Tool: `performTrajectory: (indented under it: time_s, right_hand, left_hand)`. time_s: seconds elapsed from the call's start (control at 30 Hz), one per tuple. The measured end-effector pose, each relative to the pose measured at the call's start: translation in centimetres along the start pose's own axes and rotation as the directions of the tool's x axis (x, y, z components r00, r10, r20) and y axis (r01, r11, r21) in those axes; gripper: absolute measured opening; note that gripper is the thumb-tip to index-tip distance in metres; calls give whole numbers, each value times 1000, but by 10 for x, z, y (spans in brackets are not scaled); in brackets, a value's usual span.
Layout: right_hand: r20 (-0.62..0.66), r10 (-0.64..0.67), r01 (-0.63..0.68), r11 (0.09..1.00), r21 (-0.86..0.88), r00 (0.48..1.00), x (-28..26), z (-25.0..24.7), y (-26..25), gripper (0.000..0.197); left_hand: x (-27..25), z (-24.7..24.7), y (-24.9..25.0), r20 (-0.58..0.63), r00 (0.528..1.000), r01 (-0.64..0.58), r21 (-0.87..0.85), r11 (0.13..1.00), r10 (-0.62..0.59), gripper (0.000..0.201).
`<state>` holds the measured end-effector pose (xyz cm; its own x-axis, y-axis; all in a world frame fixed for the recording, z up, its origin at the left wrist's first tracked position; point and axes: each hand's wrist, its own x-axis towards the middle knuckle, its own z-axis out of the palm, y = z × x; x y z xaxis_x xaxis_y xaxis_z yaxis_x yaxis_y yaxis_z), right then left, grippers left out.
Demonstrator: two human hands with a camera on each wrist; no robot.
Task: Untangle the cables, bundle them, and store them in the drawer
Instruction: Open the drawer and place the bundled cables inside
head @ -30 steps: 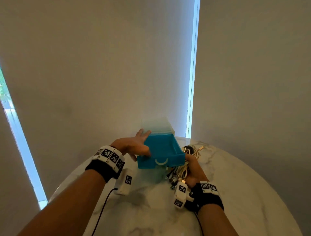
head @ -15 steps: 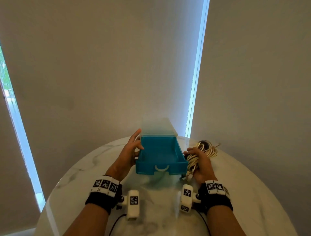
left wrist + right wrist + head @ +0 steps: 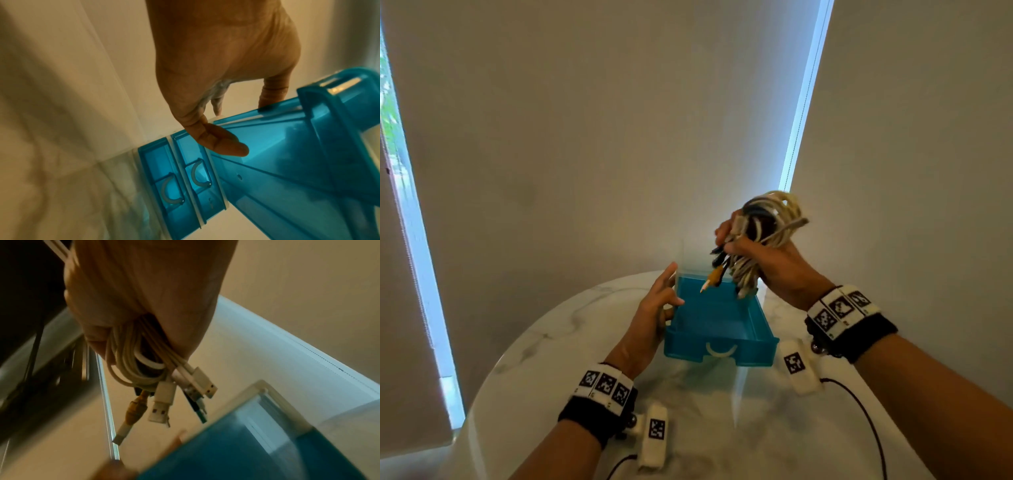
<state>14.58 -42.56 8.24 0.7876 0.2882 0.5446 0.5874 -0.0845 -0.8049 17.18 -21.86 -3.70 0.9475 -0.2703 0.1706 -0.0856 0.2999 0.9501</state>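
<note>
A bundle of white, beige and dark cables hangs in the air over the back of the open blue drawer. My right hand grips the bundle around its middle. Loose plugs, one yellow, dangle below the fist toward the drawer. In the right wrist view the cable bundle and its USB plugs hang above the blurred drawer. My left hand rests against the left side of the drawer unit with its fingers extended. Its thumb lies on the drawer's side wall. Nothing shows inside the drawer.
The drawer slides out of a clear plastic casing on a round white marble table. Two shut blue drawers sit below the open one. Grey blinds hang close behind the table. Thin black wrist-camera leads trail over the table's near part.
My right hand has lifted the cable bundle from the table beside the drawer to above the drawer's back. The left hand has stayed at the unit's left side.
</note>
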Motion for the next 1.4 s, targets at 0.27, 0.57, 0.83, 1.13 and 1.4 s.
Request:
performTrajectory:
  time_s: [0.27, 0.57, 0.83, 1.13, 1.4]
  right_hand:
    - [365, 165, 56, 849, -525, 916, 22, 0, 23, 36]
    - [508, 306, 168, 705, -690, 805, 16, -14, 49, 70]
    - [533, 255, 304, 594, -745, 807, 7, -13, 47, 53]
    - [529, 224, 415, 405, -814, 818, 22, -6, 36, 55]
    - [534, 325, 383, 427, -819, 780, 20, -13, 23, 81]
  left_hand:
    - [8, -10, -4, 11, 1000, 6, -11, 1000, -6, 95]
    - [12, -7, -7, -3, 1000, 21, 45, 999, -21, 96]
    - [13, -7, -10, 4, 1000, 5, 43, 999, -5, 80]
    - [5, -2, -1, 39, 999, 20, 10, 1000, -20, 106]
    - [3, 3, -2, -44, 999, -1, -31, 1000, -1, 60]
